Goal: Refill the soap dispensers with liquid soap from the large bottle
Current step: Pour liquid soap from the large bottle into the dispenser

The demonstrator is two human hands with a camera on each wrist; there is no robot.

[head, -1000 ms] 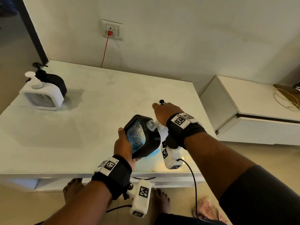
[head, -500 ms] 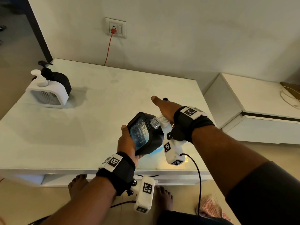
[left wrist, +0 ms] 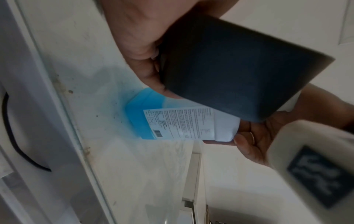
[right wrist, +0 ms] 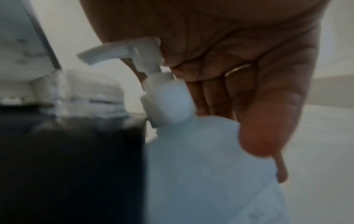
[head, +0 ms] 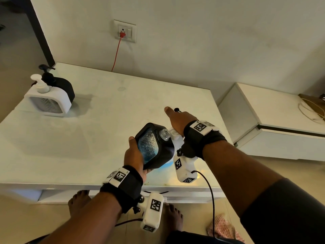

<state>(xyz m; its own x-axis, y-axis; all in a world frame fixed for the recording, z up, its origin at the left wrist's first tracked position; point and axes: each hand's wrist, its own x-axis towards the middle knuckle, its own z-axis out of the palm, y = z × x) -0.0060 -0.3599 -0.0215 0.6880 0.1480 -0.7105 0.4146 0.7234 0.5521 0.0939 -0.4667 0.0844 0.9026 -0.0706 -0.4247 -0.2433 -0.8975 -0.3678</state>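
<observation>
Black dispenser (head view): the black dispenser (head: 154, 147) is sitting tilted in the left hand (head: 134, 154), fingers wrapping its base, open clear neck (head: 164, 133) leaning toward the large bottle's pump. Tilt it more and the blue soap is probably spilling onto the table (head: 105, 120).

Large bottle (left wrist view): the large bottle (left wrist: 182, 122) is standing on the tabletop just behind the dispenser, mostly drained.

Pump (right wrist view): the right hand (right wrist: 229, 60) is pressing palm-down on the pump head (right wrist: 122, 50), fingers loosely draping the bottle. Blurry here, but the spout is looking off the neck, so a squirt could be missing.
</observation>
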